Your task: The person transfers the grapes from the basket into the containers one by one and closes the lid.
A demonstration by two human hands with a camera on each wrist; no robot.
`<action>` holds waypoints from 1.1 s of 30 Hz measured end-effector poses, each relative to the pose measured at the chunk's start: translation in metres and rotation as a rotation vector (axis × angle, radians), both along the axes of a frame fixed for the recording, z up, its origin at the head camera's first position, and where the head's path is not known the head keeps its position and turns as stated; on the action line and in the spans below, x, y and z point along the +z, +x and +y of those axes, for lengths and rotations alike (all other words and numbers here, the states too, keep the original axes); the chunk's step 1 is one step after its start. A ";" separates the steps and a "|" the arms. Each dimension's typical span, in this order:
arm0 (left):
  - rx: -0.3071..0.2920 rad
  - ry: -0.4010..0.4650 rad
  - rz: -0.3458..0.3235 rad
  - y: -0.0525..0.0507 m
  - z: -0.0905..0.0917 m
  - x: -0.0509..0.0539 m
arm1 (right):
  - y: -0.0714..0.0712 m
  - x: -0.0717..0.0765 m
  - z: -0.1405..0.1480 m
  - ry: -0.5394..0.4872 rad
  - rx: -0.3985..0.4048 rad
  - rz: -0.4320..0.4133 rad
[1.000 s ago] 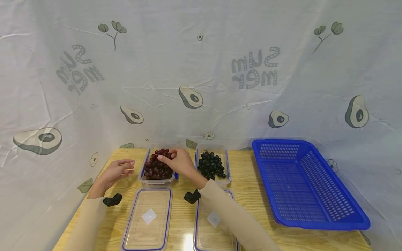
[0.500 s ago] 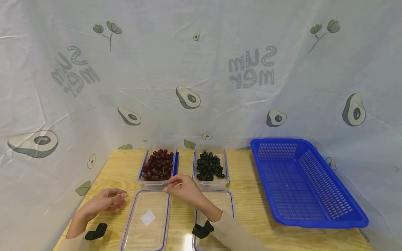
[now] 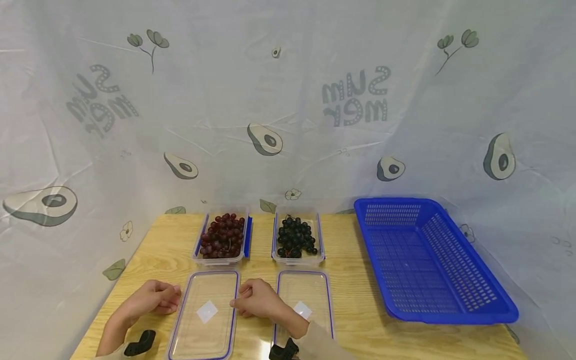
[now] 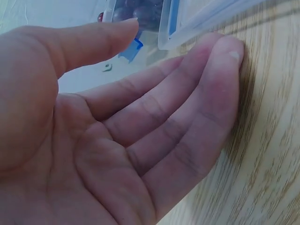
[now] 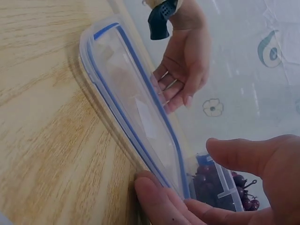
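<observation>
A clear, blue-edged lid (image 3: pixel 211 290) with a white square label lies on the table between both hands. My left hand (image 3: pixel 150 300) is by its left edge; in the left wrist view the palm of that hand (image 4: pixel 117 122) faces up, fingers gently bent near the lid's edge (image 4: pixel 206 16). My right hand (image 3: pixel 263 302) is at the lid's right edge. In the right wrist view its fingers (image 5: pixel 154 197) are against the lid's rim (image 5: pixel 176 154), the thumb raised apart. Behind the lid stands a container of red grapes (image 3: pixel 223 237).
Right of the red grapes stands a container of dark grapes (image 3: pixel 296 237), with a second clear lid (image 3: pixel 310 295) in front of it, partly behind my right arm. A large blue basket (image 3: pixel 423 265) stands at the right. A patterned white sheet (image 3: pixel 216 100) hangs behind the table.
My right hand has come back from the red grapes to the left lid's right edge. My left hand has moved down beside its left edge. The view has shifted slightly.
</observation>
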State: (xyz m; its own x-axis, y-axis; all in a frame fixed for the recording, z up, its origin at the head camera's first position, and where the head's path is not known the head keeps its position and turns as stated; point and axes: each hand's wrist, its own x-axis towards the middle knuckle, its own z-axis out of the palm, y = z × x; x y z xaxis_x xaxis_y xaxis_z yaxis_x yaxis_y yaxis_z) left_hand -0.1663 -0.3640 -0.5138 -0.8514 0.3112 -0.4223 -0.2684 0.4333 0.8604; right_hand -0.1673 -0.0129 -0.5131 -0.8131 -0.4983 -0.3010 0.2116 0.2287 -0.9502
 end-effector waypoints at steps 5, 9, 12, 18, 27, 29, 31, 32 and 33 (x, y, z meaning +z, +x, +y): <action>-0.011 0.004 -0.015 0.002 0.003 0.000 | 0.003 -0.001 -0.004 0.011 -0.016 -0.045; -0.021 0.013 -0.025 0.002 0.005 0.000 | 0.004 -0.002 -0.006 0.008 -0.019 -0.063; -0.041 0.028 -0.043 0.002 0.005 -0.001 | 0.005 -0.004 -0.006 -0.003 -0.021 -0.080; -0.058 0.073 -0.074 0.006 0.003 -0.003 | 0.006 -0.005 -0.005 -0.021 0.002 -0.091; -0.084 0.119 -0.053 0.011 -0.001 -0.007 | 0.007 -0.007 -0.007 -0.036 -0.011 -0.086; -0.081 0.106 -0.047 0.012 0.000 -0.007 | 0.008 -0.008 -0.007 -0.031 -0.016 -0.075; -0.070 0.096 -0.040 0.013 0.001 -0.007 | 0.009 -0.008 -0.008 -0.029 -0.027 -0.061; -0.063 0.092 -0.037 0.013 0.001 -0.006 | 0.010 -0.008 -0.008 -0.028 -0.033 -0.055; -0.062 0.091 -0.029 0.014 0.002 -0.006 | 0.010 -0.007 -0.007 -0.024 -0.034 -0.048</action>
State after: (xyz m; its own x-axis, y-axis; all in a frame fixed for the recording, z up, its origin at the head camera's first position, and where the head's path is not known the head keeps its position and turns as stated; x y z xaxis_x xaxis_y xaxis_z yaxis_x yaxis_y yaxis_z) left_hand -0.1528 -0.3623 -0.5195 -0.8174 0.4008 -0.4138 -0.2687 0.3701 0.8893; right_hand -0.1570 -0.0201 -0.5206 -0.8145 -0.4783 -0.3283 0.2645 0.1975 -0.9439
